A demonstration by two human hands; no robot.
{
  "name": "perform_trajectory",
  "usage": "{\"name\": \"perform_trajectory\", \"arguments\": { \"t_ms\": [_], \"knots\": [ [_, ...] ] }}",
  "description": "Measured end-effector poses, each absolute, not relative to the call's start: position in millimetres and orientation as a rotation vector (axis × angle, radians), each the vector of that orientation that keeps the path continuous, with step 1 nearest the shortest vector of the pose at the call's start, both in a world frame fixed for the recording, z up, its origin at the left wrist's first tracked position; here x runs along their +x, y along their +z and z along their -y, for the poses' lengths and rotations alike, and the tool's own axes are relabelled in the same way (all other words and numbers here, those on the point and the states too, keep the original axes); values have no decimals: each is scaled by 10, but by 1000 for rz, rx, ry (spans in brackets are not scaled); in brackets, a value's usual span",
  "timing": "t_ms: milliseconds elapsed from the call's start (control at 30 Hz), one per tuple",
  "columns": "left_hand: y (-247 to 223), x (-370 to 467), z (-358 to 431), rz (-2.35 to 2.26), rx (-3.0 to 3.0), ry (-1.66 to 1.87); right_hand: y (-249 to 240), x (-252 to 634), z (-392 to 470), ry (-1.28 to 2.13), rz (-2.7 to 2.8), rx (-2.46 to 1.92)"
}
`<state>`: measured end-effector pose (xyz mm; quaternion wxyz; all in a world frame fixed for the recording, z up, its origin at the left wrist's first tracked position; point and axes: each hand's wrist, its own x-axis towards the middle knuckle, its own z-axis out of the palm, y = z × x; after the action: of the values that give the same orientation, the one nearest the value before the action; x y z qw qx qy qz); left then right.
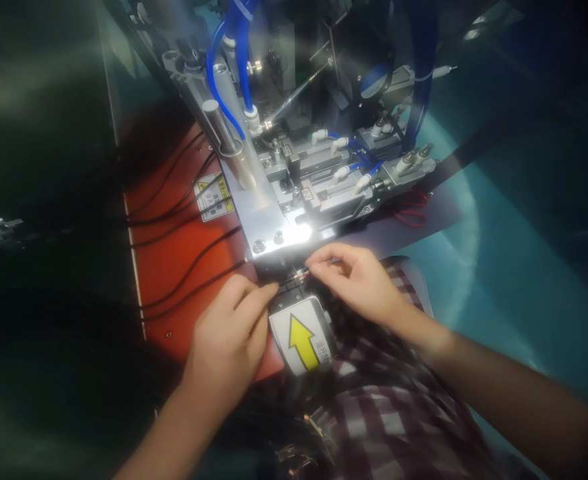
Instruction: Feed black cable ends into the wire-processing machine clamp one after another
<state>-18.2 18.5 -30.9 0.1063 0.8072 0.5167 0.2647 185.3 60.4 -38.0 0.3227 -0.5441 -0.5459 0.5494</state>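
My left hand [231, 333] is closed in a pinch on a thin black cable, most of it hidden by the fingers. Opposite it, my right hand [359, 277] pinches the thin coloured wires [305, 272] at the cable's end, with thumb and forefinger together. Both pinches meet over a small metal fixture [300, 283] at the front of the machine, under a brightly lit metal plate [269, 230]. Just below the fingers sits a white label with a yellow arrow [301, 337]. Glare and small size blur the wire tips.
Several black cables [189, 280] run across the orange base plate [161, 267] to the left. Behind the hands stand pneumatic cylinders [339, 190], blue air hoses [244, 60] and a metal post [224, 133]. Cable ends with copper tips [317, 427] lie near the checkered cloth [374, 413].
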Motion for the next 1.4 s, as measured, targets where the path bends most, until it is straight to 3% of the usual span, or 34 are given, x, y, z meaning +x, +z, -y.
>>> {"name": "perform_trajectory", "arguments": {
  "t_ms": [633,933,1400],
  "knots": [
    [-329,-182,-185,-1528,2369,813,-416,1723,-556,1358,1418,-1417],
    [-326,-166,-177,-1539,2357,814,-329,1734,-617,1640,1172,-1503],
    [-346,-167,-174,-1551,2368,819,-309,1749,-638,1813,1119,-1460]
  ]
}}
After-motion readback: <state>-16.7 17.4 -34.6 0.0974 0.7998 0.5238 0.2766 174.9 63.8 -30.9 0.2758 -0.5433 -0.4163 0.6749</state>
